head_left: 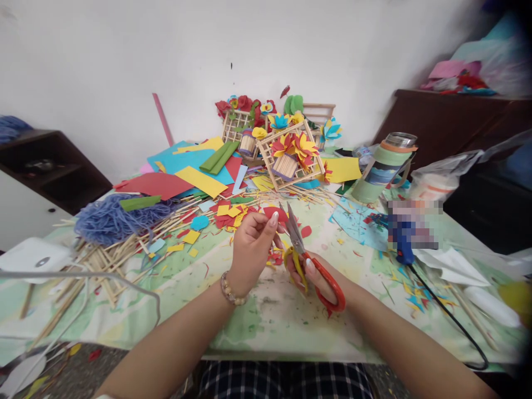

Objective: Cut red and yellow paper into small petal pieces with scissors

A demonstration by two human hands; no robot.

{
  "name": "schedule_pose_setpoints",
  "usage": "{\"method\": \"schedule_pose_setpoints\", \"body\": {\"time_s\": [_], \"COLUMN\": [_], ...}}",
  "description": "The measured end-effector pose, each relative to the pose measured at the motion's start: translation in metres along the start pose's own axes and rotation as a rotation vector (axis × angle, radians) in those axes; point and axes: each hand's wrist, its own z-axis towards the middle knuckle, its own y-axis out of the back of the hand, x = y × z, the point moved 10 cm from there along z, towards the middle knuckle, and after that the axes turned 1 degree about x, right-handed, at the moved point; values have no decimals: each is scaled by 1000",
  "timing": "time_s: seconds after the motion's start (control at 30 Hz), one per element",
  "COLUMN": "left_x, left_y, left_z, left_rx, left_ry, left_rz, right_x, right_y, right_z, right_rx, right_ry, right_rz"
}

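Between its thumb and fingers my left hand pinches a small red paper piece, held above the table. My right hand has its fingers through the handles of a pair of scissors, one handle yellow and one orange-red. The blades point up and stand apart, right beside the red piece. A loose red paper petal lies just right of the blades. Red and yellow paper cuttings are heaped behind my left hand.
Stick frames with paper flowers stand against the wall. Coloured paper sheets, purple yarn and thin sticks lie to the left. On the right are a green bottle, a blue glue gun and its black cable.
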Motion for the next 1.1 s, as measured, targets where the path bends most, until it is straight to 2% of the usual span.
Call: {"method": "schedule_pose_setpoints", "body": {"time_s": [0.63, 1.1], "left_x": [1, 1], "left_y": [-5, -3], "left_z": [0, 0], "left_rx": [38, 33], "left_ry": [31, 18], "left_rz": [20, 46], "right_x": [-3, -7], "right_y": [5, 12], "right_z": [0, -3], "right_rx": [-31, -87], "right_ry": [11, -42], "right_rz": [-46, -114]}}
